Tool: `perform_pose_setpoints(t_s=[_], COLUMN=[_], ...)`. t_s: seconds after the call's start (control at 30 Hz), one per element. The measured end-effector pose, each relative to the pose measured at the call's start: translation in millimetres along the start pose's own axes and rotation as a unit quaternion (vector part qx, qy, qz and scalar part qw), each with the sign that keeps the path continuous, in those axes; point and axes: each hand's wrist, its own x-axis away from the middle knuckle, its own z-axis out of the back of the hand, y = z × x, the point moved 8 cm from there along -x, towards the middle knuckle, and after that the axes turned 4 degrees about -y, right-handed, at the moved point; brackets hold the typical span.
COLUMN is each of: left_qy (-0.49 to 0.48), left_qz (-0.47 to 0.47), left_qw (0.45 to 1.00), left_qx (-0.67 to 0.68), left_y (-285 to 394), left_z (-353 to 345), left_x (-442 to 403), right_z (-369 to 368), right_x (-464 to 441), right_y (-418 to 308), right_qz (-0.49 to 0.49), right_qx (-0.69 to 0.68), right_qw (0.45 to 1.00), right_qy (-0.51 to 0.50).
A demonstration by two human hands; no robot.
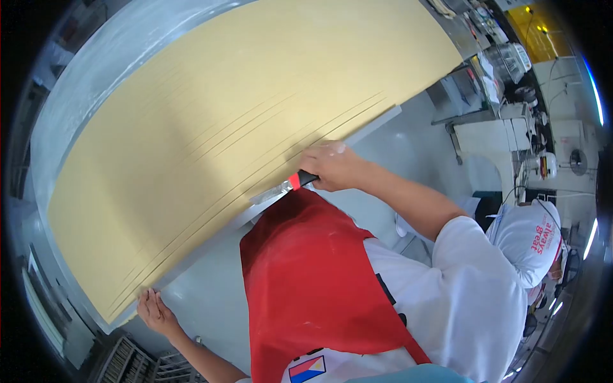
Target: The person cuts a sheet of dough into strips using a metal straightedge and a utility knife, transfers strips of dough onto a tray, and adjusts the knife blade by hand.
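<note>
A large sheet of pale yellow dough covers most of the table, with several long cut lines running roughly along its near edge. My right hand is closed around the black and red handle of a scraper. Its flat metal blade points left and lies by the near edge of the dough. At the lower left corner, my left hand touches the table's near edge beside the dough. Its fingers are extended, holding nothing that I can see.
Along the near side runs the grey table edge. A red apron hangs close to it. Another person in a white cap is at the right. Metal racks stand at lower left, and a work counter with equipment at the far right.
</note>
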Motion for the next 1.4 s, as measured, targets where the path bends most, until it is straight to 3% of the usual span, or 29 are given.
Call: perform_pose_setpoints(t_s=[0.53, 1.4], left_qy=[-0.028, -0.031], left_qz=[0.046, 0.035], left_qw=[0.999, 0.999], left_qx=[0.001, 0.001], left_y=[8, 6], left_z=[3, 1], left_x=[-9, -9], right_z=[-2, -12], right_x=[-4, -7], right_y=[8, 12], right_qz=[0.018, 0.004], right_qx=[0.021, 0.033], right_qw=[0.999, 0.999], right_qy=[-0.023, -0.043])
